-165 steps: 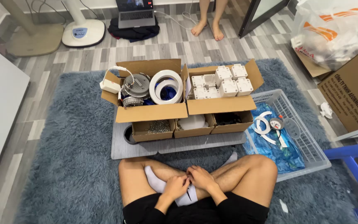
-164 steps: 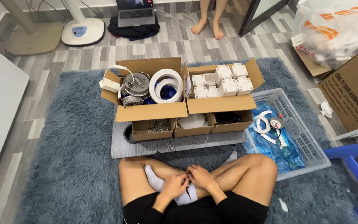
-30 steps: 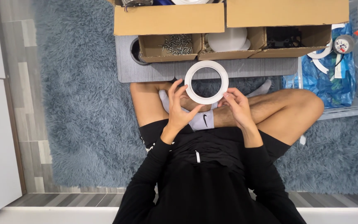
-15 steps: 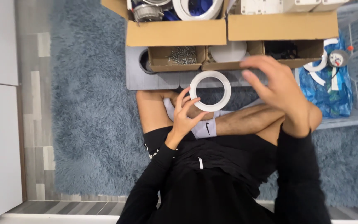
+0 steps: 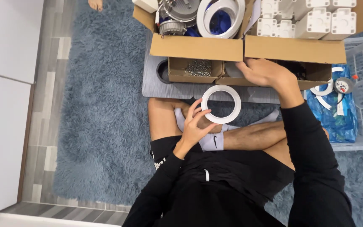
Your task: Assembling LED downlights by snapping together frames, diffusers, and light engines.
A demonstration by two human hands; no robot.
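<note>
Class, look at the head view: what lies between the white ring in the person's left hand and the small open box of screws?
In the head view, between the white ring and the box of screws lies only a strip of the grey board.

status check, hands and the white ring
Left hand holds white ring over lap. Right hand at small cardboard box. Nothing blocking.

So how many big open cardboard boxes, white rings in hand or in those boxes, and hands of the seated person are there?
Big open cardboard boxes: 2, the left box and the right box
White rings: 2, the held ring and the bigger ring in the left box
Hands: 2, the left hand and the right hand
Total: 6
</note>
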